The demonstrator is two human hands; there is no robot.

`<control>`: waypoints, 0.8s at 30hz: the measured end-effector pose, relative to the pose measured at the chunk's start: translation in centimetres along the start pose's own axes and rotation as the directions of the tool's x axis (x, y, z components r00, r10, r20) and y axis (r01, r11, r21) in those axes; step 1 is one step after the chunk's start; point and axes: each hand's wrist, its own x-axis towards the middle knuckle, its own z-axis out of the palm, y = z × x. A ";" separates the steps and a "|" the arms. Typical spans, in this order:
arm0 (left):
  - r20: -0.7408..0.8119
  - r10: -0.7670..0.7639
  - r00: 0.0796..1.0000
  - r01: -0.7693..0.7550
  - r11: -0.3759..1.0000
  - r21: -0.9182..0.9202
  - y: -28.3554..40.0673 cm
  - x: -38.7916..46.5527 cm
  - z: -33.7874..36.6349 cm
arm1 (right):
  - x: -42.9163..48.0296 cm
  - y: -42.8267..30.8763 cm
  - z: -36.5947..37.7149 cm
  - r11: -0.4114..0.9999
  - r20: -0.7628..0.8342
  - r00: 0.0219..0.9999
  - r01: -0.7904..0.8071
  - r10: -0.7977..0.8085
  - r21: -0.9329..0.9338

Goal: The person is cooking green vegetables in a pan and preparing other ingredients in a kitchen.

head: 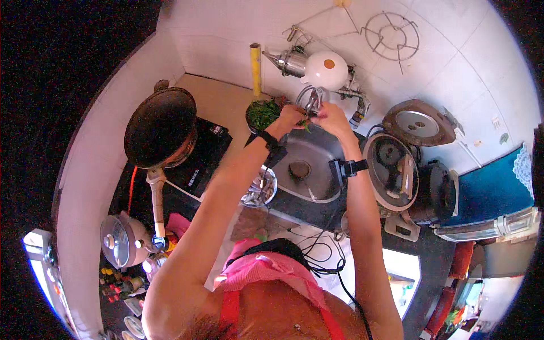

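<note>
Close together at the far end of the grey sink, my hands meet just in front of the metal faucet. My left hand pinches a small bit of green leafy vegetable, which hangs below its fingers. My right hand has its fingertips on the same piece; a small dark part between the hands is too blurred to name. Left of my left hand, a dark bowl holds a heap of green leaves. Both wrists wear black straps.
A metal bowl of pale food pieces stands left of the sink. Further left, a wok rests on an induction cooker. An open rice cooker sits at the right. Black cables hang near my body.
</note>
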 end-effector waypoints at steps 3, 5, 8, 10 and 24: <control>-0.150 -0.322 0.935 0.296 0.939 -0.174 2.0 0.4 3.3 | -1.2 3.9 1.2 0.999 0.269 0.963 -0.021 0.008 0.047; -0.268 -0.168 0.949 0.225 0.954 0.198 2.8 1.4 4.8 | -0.9 6.8 4.4 0.989 -0.061 0.991 -0.113 0.120 0.098; -0.327 0.115 0.938 0.161 0.691 0.705 0.3 0.3 -0.8 | 0.0 -0.1 7.5 0.757 0.155 0.932 -0.358 0.329 0.547; -0.282 0.223 0.933 0.059 0.678 0.733 0.7 1.4 1.7 | -0.3 3.8 8.4 0.358 0.345 0.910 -0.409 0.231 0.839; -0.010 0.345 0.939 -0.137 0.400 0.906 1.7 -0.2 1.3 | -1.2 2.7 9.0 -0.121 0.523 0.779 -0.516 0.347 0.848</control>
